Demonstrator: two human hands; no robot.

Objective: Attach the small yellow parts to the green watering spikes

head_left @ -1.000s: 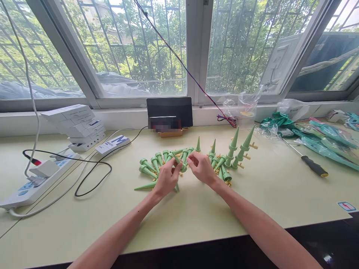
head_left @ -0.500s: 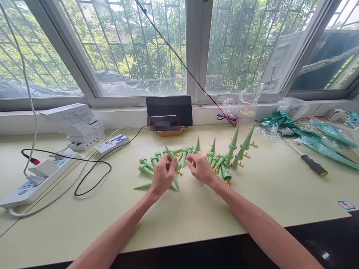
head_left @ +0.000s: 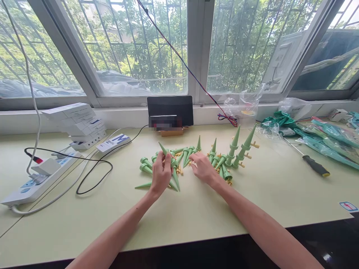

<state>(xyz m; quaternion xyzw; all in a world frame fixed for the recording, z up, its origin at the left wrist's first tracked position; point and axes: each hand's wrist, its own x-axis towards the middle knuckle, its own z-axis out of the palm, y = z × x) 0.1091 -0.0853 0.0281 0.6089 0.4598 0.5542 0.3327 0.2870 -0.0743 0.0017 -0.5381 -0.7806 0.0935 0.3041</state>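
My left hand [head_left: 160,172] is closed around a green plant-watering spike [head_left: 163,148], its tip pointing up and to the left. My right hand [head_left: 203,167] hovers to the right with fingers curled together; whatever they hold, if anything, is hidden. Between and behind both hands lie several more green spikes [head_left: 186,154] with small yellow valves [head_left: 180,170] among them. One loose green cone [head_left: 143,185] rests left of my left wrist. Beyond my right hand, spikes stacked upright [head_left: 243,150] have yellow valves sticking out sideways.
A black tablet [head_left: 170,106] leans on a stand at the windowsill. To the left are a power strip [head_left: 42,183], white boxes [head_left: 81,125] and a looped black cable [head_left: 94,161]. At right lie a screwdriver [head_left: 316,165] and teal bagged items [head_left: 332,144].
My left hand has drawn left and slightly down with the spike, whose tip now leans further left. My right hand has stayed nearly in place, its fingers shifting slightly.
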